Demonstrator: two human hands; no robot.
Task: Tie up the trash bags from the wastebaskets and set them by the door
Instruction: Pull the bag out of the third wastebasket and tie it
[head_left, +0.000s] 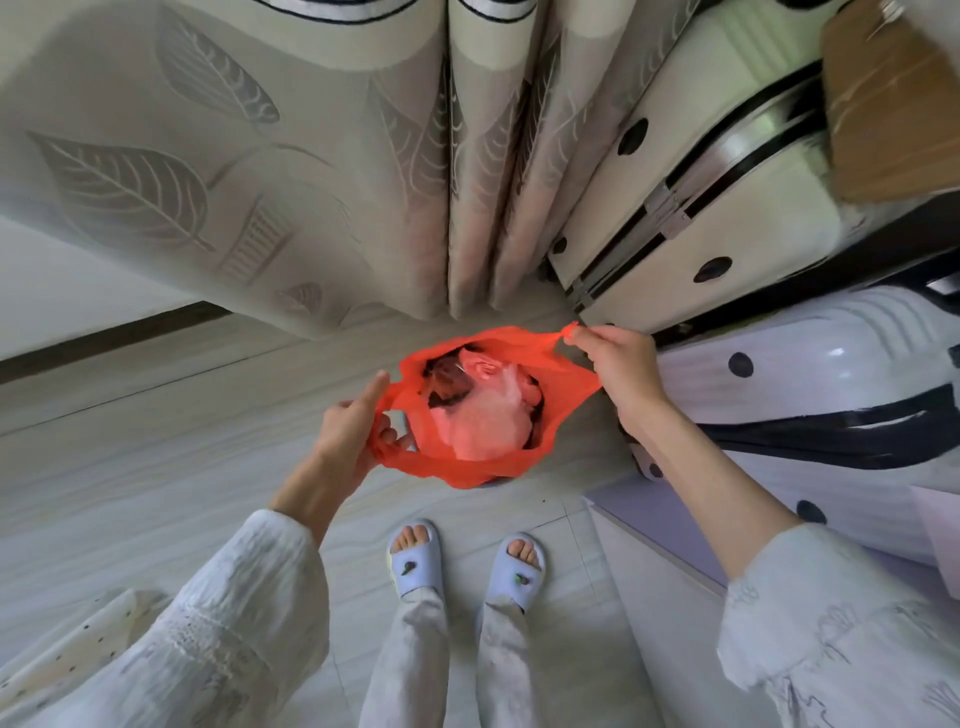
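Note:
An orange-red plastic trash bag (457, 467) hangs open over the floor in front of me, with crumpled pale and dark rubbish visible inside. My left hand (353, 431) grips the bag's left handle loop, its fingers curled through it. My right hand (618, 364) pinches the right handle and pulls it up and outward to the right. The bag's mouth is stretched wide between both hands. No wastebasket shows beneath the bag.
A leaf-patterned curtain (234, 171) hangs just beyond the bag. Two upright suitcases, cream (691, 208) and white (831, 395), stand at the right, with a cardboard box (888, 98) above. My slippered feet (467, 561) stand on the pale tiled floor.

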